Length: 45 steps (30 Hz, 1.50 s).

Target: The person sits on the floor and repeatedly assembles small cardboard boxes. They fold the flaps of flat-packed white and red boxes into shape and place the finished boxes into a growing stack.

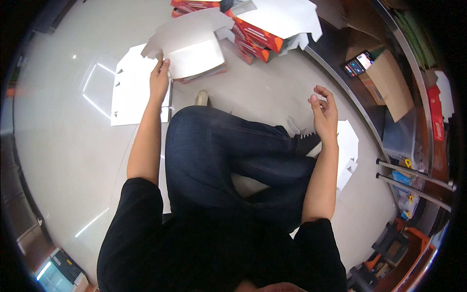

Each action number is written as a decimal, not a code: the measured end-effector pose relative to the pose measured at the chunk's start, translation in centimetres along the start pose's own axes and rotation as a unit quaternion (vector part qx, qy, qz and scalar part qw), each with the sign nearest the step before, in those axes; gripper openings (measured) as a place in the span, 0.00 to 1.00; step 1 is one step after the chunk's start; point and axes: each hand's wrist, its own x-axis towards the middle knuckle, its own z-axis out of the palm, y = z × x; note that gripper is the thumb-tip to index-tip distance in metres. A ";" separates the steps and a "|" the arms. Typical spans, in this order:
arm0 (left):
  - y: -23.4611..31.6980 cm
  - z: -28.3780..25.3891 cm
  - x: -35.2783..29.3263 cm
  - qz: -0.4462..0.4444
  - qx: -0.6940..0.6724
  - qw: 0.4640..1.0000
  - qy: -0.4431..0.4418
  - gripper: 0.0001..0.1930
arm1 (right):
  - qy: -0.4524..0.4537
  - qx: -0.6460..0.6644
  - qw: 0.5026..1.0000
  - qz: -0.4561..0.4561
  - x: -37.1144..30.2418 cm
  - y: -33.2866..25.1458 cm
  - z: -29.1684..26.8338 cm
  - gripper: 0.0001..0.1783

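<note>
Left hand (158,83) is up at the near-left edge of an open white-lined box (197,59), fingers partly bent and close together, with the thumb by the box's edge. Can't tell from this angle whether it's actually pinching the cardboard or just resting against it. That box sits on the floor (63,146) past the knees, mouth toward the person, with a big pale flap (192,30) standing up at the back. Just left of it, partly under the forearm, there's some flat white cardboard (130,90).

Right hand (326,113) has nothing in it: it hangs above a dark shoe (306,143), fingers loosely curled, with a clear gap between thumb and index. Another white cardboard piece (347,151) lies on the floor beside that forearm.

Behind and right of the open box is a jumble of red boxes (258,36) with a white sheet (287,18) across the top. Over on the right, a lit phone (357,64) is next to some brown cardboard (390,85).
</note>
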 end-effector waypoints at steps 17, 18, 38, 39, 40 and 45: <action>12.1 -1.7 -7.5 0.104 -0.067 0.990 0.062 0.29 | 0.103 -0.297 0.921 0.228 -14.6 21.9 -9.9 0.33; 13.6 -1.1 -7.9 0.112 -0.086 0.989 0.042 0.28 | 0.112 -0.269 0.922 0.255 -14.8 22.2 -10.1 0.29; 26.2 16.7 -20.3 0.072 -0.203 0.822 -0.527 0.20 | 0.200 0.252 0.941 0.102 -11.0 -7.0 -17.6 0.33; 26.1 16.8 -20.9 0.041 -0.220 0.818 -0.529 0.19 | 0.146 0.311 0.934 0.095 -9.6 -8.7 -14.7 0.35; 25.7 16.2 -20.0 0.063 -0.165 0.831 -0.528 0.19 | 0.090 0.339 0.931 0.100 -8.4 -10.3 -11.4 0.36; 23.3 14.2 -15.7 0.095 -0.117 0.869 -0.471 0.25 | -0.130 0.292 0.943 0.095 -4.2 -12.2 -4.8 0.36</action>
